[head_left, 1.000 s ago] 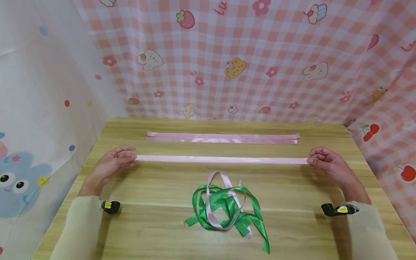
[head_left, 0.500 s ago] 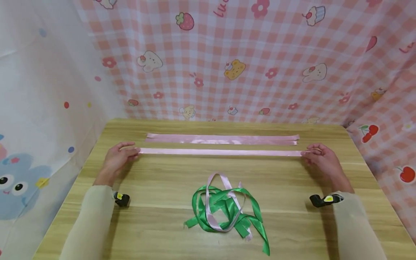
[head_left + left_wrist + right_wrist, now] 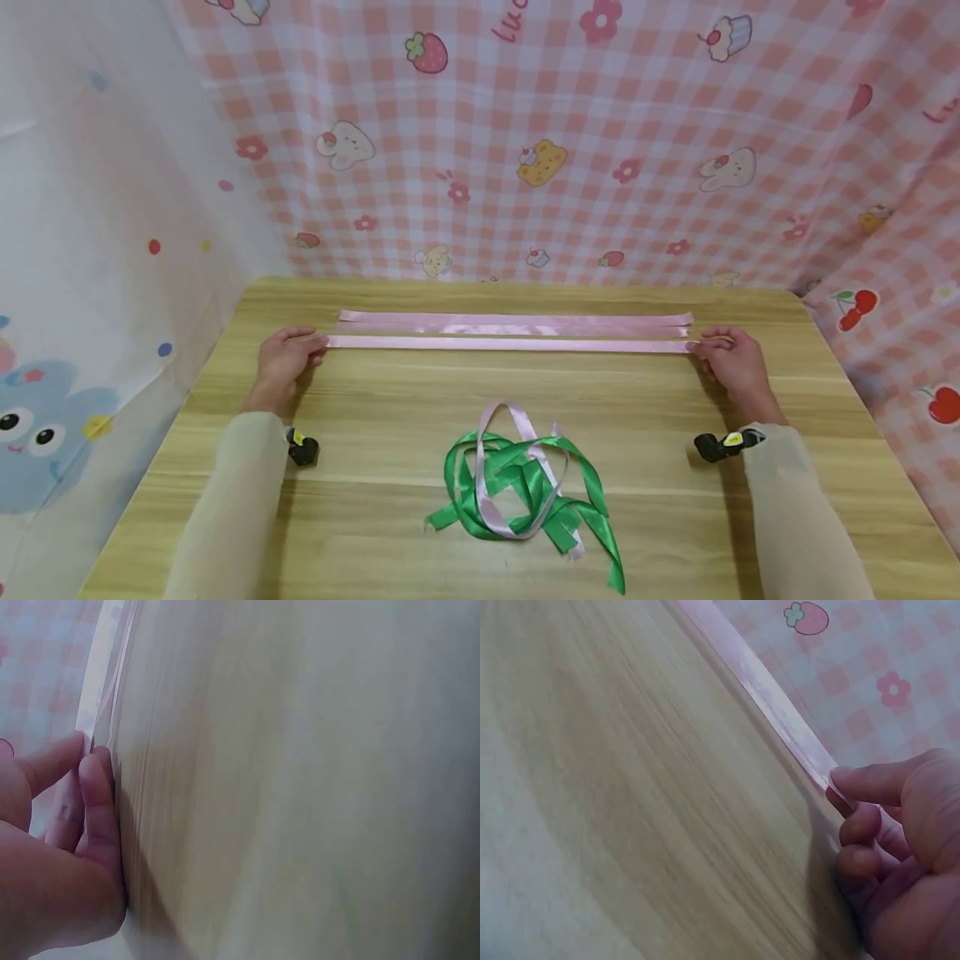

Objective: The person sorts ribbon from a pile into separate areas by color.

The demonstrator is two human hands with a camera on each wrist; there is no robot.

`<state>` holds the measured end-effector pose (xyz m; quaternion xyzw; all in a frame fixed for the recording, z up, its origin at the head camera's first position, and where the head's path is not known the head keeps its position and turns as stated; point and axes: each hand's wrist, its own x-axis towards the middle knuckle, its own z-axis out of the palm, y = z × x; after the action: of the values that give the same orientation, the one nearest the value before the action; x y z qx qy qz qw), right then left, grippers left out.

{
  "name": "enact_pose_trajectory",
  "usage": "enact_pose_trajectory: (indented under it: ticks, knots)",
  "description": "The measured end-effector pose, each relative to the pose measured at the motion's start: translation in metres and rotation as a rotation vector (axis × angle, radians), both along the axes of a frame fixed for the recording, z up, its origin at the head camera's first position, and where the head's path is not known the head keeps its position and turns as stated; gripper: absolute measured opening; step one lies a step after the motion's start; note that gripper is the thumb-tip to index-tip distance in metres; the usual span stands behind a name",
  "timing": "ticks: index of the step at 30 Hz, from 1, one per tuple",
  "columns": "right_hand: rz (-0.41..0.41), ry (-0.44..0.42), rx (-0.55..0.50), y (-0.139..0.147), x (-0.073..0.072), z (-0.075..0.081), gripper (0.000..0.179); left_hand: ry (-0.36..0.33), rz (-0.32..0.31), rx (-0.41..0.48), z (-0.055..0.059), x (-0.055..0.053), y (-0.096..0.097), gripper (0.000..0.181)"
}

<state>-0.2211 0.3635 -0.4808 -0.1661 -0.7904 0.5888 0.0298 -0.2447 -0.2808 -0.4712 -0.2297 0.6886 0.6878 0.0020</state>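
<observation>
A pale pink satin ribbon (image 3: 510, 343) is stretched straight from side to side between my two hands. My left hand (image 3: 285, 360) pinches its left end between thumb and fingers, and my right hand (image 3: 733, 367) pinches the right end. Both wrist views show the ends of the ribbon (image 3: 96, 682) (image 3: 769, 694) caught at the fingertips. Right behind it, two more pink ribbons (image 3: 517, 321) lie side by side along the table, parallel to the held one. Nearer to me, a loose tangle of green ribbon (image 3: 592, 483) lies with a pink ribbon (image 3: 482, 492) looped through it.
The wood-grain table (image 3: 375, 533) reaches back to a pink checked curtain (image 3: 480, 108) with cartoon prints. A white cloth (image 3: 90, 183) with dots hangs at the left. Small black cameras (image 3: 303, 450) sit at my wrists.
Both hands have moved away from me and inward, carrying the stretched ribbon up close to the two ribbons at the back. The tangle has stayed put.
</observation>
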Motion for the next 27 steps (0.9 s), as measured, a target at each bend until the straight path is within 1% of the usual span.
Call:
enact_pose_trajectory:
  ticks: [4, 8, 12, 15, 17, 21, 24, 27]
  knots:
    - [-0.076, -0.007, 0.013, 0.000, -0.003, -0.006, 0.024, -0.011, 0.040, 0.003, -0.002, -0.004, 0.005, 0.027]
    - [-0.122, 0.019, 0.054, -0.004, -0.008, -0.011, 0.024, -0.048, 0.089, 0.014, -0.002, -0.006, 0.006, 0.024]
    - [-0.156, 0.016, 0.094, -0.007, -0.009, -0.011, 0.025, -0.087, 0.113, 0.016, -0.001, -0.008, 0.007, 0.023]
    - [-0.163, 0.003, 0.109, -0.009, -0.008, -0.010, 0.025, -0.089, 0.130, 0.023, 0.000, -0.008, 0.008, 0.026]
    - [-0.163, -0.004, 0.120, -0.010, -0.007, -0.009, 0.024, -0.079, 0.144, 0.033, 0.000, -0.008, 0.010, 0.029]
    - [-0.172, -0.036, 0.132, -0.011, -0.007, -0.006, 0.025, -0.064, 0.172, 0.019, 0.001, -0.008, 0.014, 0.039]
    - [-0.180, -0.055, 0.122, -0.011, -0.008, -0.005, 0.026, -0.060, 0.184, 0.000, 0.000, -0.008, 0.015, 0.046]
    - [-0.193, -0.064, 0.113, -0.011, -0.009, -0.007, 0.027, -0.059, 0.189, -0.005, 0.000, -0.008, 0.015, 0.048]
